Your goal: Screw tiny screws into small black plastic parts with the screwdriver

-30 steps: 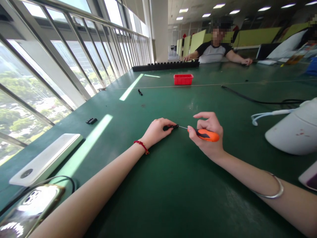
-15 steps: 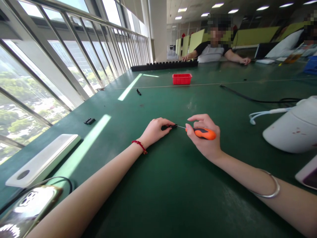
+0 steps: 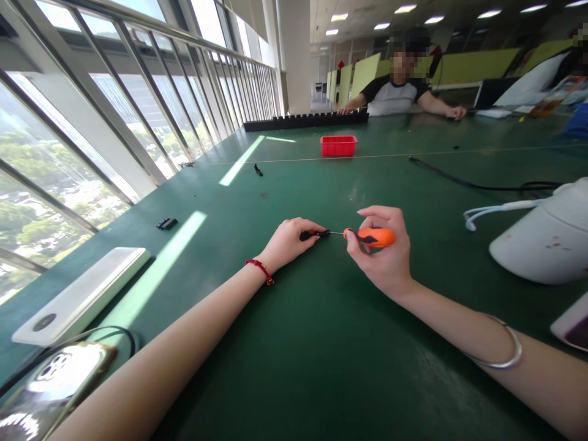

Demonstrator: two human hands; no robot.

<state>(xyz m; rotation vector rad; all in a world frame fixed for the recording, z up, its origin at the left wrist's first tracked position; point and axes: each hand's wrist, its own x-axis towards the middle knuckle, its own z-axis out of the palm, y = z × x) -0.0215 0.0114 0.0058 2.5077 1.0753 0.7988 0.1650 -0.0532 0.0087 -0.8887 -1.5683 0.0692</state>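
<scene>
My left hand (image 3: 290, 241) rests on the green table (image 3: 294, 343) and pinches a small black part (image 3: 315, 234) between thumb and fingers. Its exact kind is too small to make out. In my right hand (image 3: 388, 257) is a screwdriver (image 3: 379, 237) with an orange and black handle, held nearly level. The thin metal shaft points left, and its tip meets the right end of the black part. My right thumb lies against the handle while the forefinger is raised off it.
A red bin (image 3: 339, 146) stands ahead. Small black pieces (image 3: 166, 224) lie at left, near a long white case (image 3: 82, 294) and a phone (image 3: 59, 380). To the right are a white rounded container (image 3: 546, 239) and a black cable (image 3: 468, 182). Another person (image 3: 395, 98) sits opposite.
The screwdriver handle has tipped up slightly and rolled in my right hand, whose fingers have shifted on it. My left hand and the black part stay in place.
</scene>
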